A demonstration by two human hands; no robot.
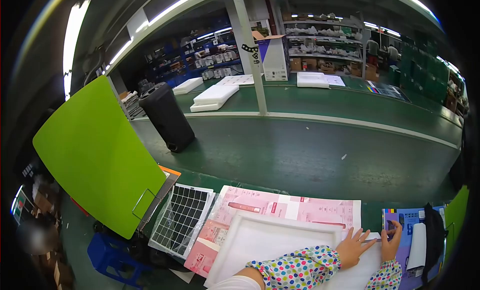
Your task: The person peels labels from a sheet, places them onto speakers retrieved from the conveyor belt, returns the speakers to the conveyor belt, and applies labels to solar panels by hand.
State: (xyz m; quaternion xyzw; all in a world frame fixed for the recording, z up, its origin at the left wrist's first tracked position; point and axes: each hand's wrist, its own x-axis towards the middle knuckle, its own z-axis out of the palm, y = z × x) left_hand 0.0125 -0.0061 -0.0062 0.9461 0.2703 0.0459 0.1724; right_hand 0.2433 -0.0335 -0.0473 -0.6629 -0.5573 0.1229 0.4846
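My left hand (351,248) lies with its fingers spread at the right end of a white foam tray (280,240), near its upper right corner. Just to its right is my right hand (391,241), raised with the fingers curled and thumb and forefinger close together; whatever may be between them is too small to make out. Both sleeves have coloured dots. Pink printed sheets (320,210) lie under and behind the foam. Beside my right hand is a blue-purple printed sheet (406,224) with a white roll (417,246) on it.
A solar panel (182,220) in clear wrap lies left of the pink sheets. A green board (100,150) rises at the left, above a blue stool (117,257). Across the green bench stand a black speaker (166,117), foam blocks (215,96) and a box (275,57).
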